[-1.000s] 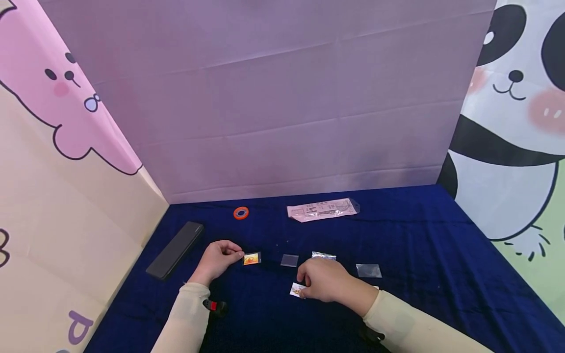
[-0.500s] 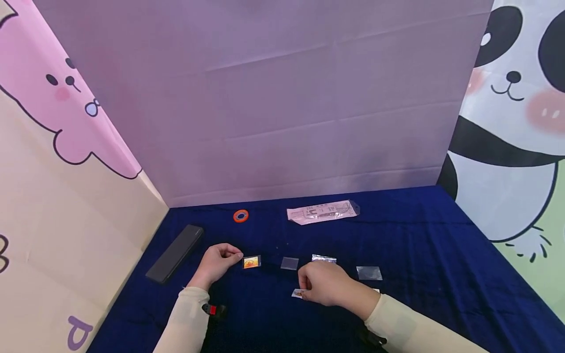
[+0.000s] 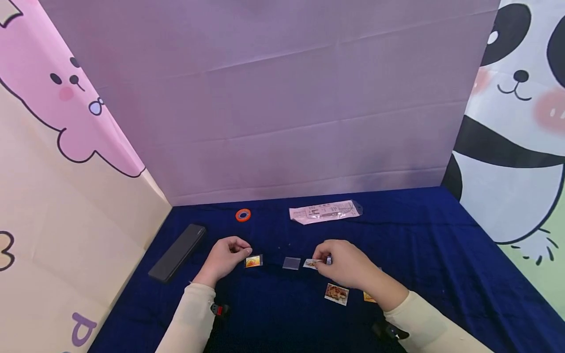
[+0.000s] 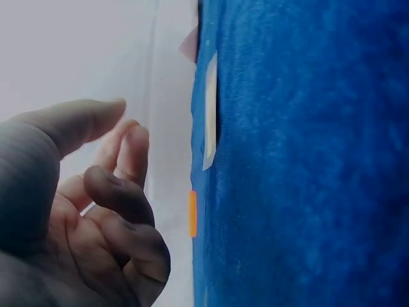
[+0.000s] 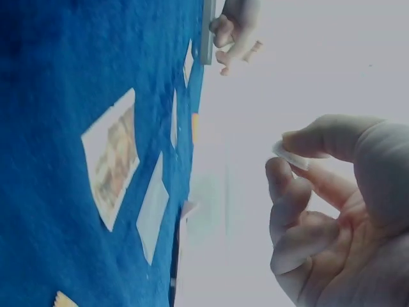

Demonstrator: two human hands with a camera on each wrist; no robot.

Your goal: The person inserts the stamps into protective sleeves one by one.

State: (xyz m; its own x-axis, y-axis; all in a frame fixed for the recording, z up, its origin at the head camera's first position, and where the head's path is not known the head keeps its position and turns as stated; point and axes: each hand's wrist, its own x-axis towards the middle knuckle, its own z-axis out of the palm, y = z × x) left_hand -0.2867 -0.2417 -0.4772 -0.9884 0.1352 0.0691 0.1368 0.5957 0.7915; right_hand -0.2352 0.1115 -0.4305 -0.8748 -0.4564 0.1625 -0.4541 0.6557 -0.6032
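My right hand [image 3: 342, 262] pinches a small picture stamp [image 3: 311, 264] between thumb and fingertips; in the right wrist view this stamp [image 5: 291, 157] is raised, seen nearly edge-on. Left of it lies a clear sleeve [image 3: 291, 263]. A whitish sleeve [image 5: 153, 208] lies below the right hand, mostly hidden in the head view. My left hand [image 3: 227, 257] has loosely bent fingers, with thumb and index apart and nothing between them. Beside it a yellow-orange stamp in a dark-edged sleeve [image 3: 253, 261] lies on the cloth. A brown picture stamp [image 3: 336, 294] lies nearer the front.
A yellow stamp [image 3: 370, 297] is partly covered by the right wrist. At the back lie an orange tape roll [image 3: 243, 215] and a pink packet [image 3: 325, 212]. A long dark case [image 3: 177, 253] rests at the left on the blue cloth [image 3: 415, 235].
My right hand has lifted the stamp and moved it away from me, toward the sleeves, uncovering the brown stamp and part of the yellow one. My left hand stays near the sleeved stamp.
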